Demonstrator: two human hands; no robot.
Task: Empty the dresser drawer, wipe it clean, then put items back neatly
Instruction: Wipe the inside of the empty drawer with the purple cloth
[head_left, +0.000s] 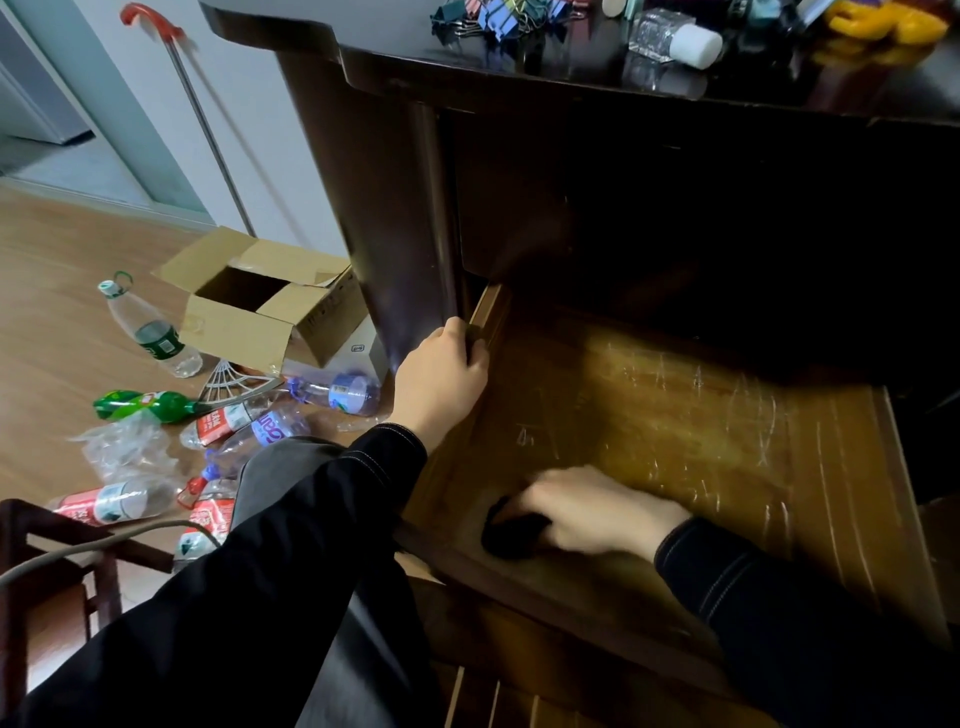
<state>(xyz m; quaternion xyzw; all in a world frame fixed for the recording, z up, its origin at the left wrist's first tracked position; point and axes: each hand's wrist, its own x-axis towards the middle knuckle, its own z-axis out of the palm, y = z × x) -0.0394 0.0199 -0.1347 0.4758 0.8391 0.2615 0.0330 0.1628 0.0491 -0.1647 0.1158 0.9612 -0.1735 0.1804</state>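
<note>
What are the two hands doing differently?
The left hand grips the rim of the drawer's left side wall, while the right hand is down inside, on the drawer's floor. The left hand holds only wood; the right hand holds a dark cloth. Both come out of black sleeves.

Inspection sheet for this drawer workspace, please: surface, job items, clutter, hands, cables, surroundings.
Surface: open scratched wooden drawer, visible bottom bare.
Job's things: black cloth at near-left corner; coloured binder clips and clear white-capped bottle on dark dresser top.
Clutter: plastic bottles, open cardboard box on floor.
Hands: left hand grips drawer's left wall; right hand holds cloth.
Cables: grey cable crossing wooden chair.
Surroundings: red-handled metal pole against wall.
</note>
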